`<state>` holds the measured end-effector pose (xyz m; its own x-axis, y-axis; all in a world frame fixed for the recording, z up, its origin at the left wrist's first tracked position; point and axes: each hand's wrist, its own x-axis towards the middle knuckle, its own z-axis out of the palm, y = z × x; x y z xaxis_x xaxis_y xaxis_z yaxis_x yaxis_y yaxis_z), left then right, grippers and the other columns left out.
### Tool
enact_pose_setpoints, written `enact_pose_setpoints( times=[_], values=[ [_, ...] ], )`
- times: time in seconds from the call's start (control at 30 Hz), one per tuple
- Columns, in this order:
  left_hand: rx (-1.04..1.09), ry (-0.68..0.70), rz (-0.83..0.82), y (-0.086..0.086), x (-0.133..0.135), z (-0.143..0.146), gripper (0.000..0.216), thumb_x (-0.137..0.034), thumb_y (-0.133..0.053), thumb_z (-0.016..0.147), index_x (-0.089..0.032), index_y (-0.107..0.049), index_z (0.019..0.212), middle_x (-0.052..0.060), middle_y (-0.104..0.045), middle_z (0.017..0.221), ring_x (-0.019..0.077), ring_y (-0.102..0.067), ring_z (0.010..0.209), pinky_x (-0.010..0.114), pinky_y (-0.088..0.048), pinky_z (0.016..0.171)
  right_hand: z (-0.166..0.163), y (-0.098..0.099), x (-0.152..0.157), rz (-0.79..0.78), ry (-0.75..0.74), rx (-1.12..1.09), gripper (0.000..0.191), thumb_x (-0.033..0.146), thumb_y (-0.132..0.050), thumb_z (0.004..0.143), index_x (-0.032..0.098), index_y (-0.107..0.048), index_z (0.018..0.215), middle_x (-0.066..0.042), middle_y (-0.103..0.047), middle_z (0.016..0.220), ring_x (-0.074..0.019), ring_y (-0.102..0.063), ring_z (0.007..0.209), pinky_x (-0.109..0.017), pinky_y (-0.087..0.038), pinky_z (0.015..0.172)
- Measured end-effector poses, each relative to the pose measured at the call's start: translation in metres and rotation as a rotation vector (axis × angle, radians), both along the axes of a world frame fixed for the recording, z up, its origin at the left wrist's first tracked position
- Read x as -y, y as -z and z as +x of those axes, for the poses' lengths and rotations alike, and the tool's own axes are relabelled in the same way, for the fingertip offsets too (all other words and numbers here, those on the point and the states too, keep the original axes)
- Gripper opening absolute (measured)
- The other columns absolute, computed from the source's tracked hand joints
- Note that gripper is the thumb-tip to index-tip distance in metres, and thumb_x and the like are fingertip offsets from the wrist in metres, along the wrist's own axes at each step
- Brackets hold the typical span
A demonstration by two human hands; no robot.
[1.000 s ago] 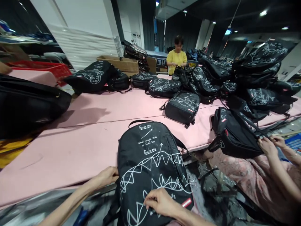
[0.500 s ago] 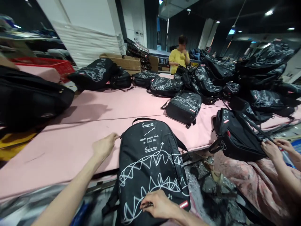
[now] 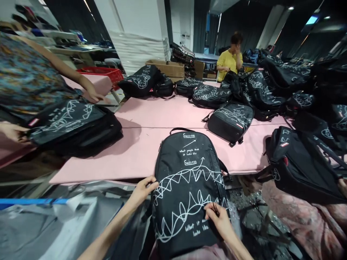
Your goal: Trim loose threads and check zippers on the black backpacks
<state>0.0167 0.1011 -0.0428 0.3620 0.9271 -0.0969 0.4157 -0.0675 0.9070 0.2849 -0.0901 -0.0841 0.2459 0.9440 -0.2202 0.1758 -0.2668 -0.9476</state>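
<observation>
- Found black fabric backpack with white scribble print (image 3: 189, 173) front-up, top on pink padded surface (image 3: 141, 151), bottom overhanging the near edge.
- Gripped its side with left hand (image 3: 142, 189), fingers curled shut.
- Pinched lower front with right hand (image 3: 219, 220), fingers narrow.
- Judged front-panel handling underway, unfinished.
- Noted similar black backpacks (image 3: 230, 121) heaped beyond.

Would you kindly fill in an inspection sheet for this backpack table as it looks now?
Surface: pink table, seam across the middle.
Job's things: black backpack lies face up, lower part overhanging the near edge.
Clutter: more backpacks lie across the table, piled at right.
Grippers: left hand grips the backpack's left edge; right hand pinches its front.
Cables: nothing seen.
Surroundings: co-worker's hand by another backpack at left; person in yellow behind; cardboard box, red crate.
</observation>
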Motion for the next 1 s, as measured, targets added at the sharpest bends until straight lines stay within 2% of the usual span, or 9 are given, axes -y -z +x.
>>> enact_pose_setpoints(
  times=[0.17, 0.27, 0.33, 0.4, 0.5, 0.6, 0.77, 0.9, 1.0],
  values=[
    [-0.056, -0.081, 0.337, -0.131, -0.008, 0.039, 0.027, -0.041, -0.057, 0.07, -0.018, -0.051, 0.059, -0.004, -0.05, 0.058, 0.0115, -0.045, 0.058, 0.021, -0.036, 0.056, -0.008, -0.023, -0.024, 0.114, 0.042, -0.099, 0.035, 0.049, -0.054, 0.08, 0.015, -0.063, 0.078, -0.001, -0.061, 0.059, -0.0154, -0.056, 0.061, -0.027, -0.043, 0.064],
    [-0.136, -0.157, 0.477, -0.179, -0.008, 0.077, 0.026, -0.042, -0.058, 0.072, -0.018, -0.055, 0.063, -0.004, -0.052, 0.057, 0.0111, -0.046, 0.055, 0.022, -0.035, 0.053, 0.005, -0.052, -0.041, 0.237, 0.124, -0.148, 0.031, 0.046, -0.059, 0.077, 0.015, -0.062, 0.078, -0.001, -0.061, 0.06, -0.0158, -0.057, 0.061, -0.028, -0.045, 0.064],
    [-0.158, -0.094, 0.516, -0.18, 0.0, 0.102, 0.023, -0.038, -0.054, 0.077, -0.018, -0.058, 0.067, -0.003, -0.058, 0.062, 0.0128, -0.052, 0.06, 0.023, -0.04, 0.057, 0.017, -0.076, -0.054, 0.34, 0.188, -0.132, 0.029, 0.043, -0.058, 0.08, 0.015, -0.063, 0.086, -0.003, -0.063, 0.068, -0.0158, -0.058, 0.065, -0.029, -0.047, 0.066],
    [-0.158, 0.117, 0.534, -0.168, 0.013, 0.12, 0.019, -0.031, -0.048, 0.082, -0.018, -0.062, 0.08, 0.001, -0.065, 0.077, 0.0151, -0.059, 0.073, 0.025, -0.045, 0.068, 0.026, -0.102, -0.067, 0.45, 0.187, -0.063, 0.027, 0.039, -0.053, 0.085, 0.017, -0.061, 0.098, -0.005, -0.065, 0.084, -0.016, -0.059, 0.073, -0.03, -0.048, 0.069],
    [-0.057, 0.333, 0.597, -0.153, 0.024, 0.129, 0.027, -0.023, -0.038, 0.089, -0.018, -0.061, 0.102, 0.005, -0.066, 0.096, 0.015, -0.062, 0.086, 0.027, -0.049, 0.078, 0.029, -0.134, -0.08, 0.639, -0.038, 0.148, 0.024, 0.031, -0.047, 0.089, 0.021, -0.061, 0.105, -0.008, -0.061, 0.104, -0.0176, -0.058, 0.092, -0.031, -0.047, 0.079],
    [-0.042, 0.264, 0.86, -0.156, 0.012, 0.118, 0.03, -0.02, -0.038, 0.09, -0.015, -0.054, 0.114, 0.01, -0.061, 0.111, 0.0195, -0.054, 0.109, 0.035, -0.045, 0.092, 0.029, -0.151, -0.083, 0.757, -0.34, 0.377, 0.025, 0.021, -0.042, 0.09, 0.02, -0.06, 0.108, -0.008, -0.06, 0.102, -0.0164, -0.057, 0.095, -0.029, -0.046, 0.08],
    [-0.53, 0.62, 1.032, -0.164, -0.015, 0.107, 0.062, -0.038, -0.061, 0.079, -0.016, -0.038, 0.132, 0.014, -0.033, 0.144, 0.0314, -0.015, 0.137, 0.051, -0.024, 0.106, 0.029, -0.177, -0.081, 0.507, -0.667, 0.744, 0.024, 0.029, -0.053, 0.087, 0.018, -0.06, 0.106, -0.007, -0.064, 0.092, -0.0148, -0.06, 0.076, -0.024, -0.045, 0.065],
    [-0.725, 0.809, 1.002, -0.164, -0.009, 0.12, 0.086, -0.055, -0.066, 0.066, -0.017, -0.033, 0.136, 0.016, -0.024, 0.148, 0.0364, -0.011, 0.137, 0.052, -0.016, 0.107, 0.017, -0.195, -0.082, 0.245, -0.832, 1.023, 0.026, 0.042, -0.063, 0.078, 0.017, -0.066, 0.079, -0.006, -0.066, 0.073, -0.0178, -0.061, 0.066, -0.024, -0.038, 0.057],
    [-0.755, 0.805, 1.013, -0.157, 0.0, 0.127, 0.092, -0.052, -0.071, 0.061, -0.015, -0.032, 0.136, 0.017, -0.024, 0.147, 0.0384, -0.012, 0.136, 0.052, -0.013, 0.106, 0.0, -0.191, -0.076, 0.25, -0.86, 1.129, 0.017, 0.03, -0.063, 0.076, 0.016, -0.061, 0.067, -0.004, -0.063, 0.068, -0.0152, -0.057, 0.059, -0.024, -0.029, 0.051]
  ],
)
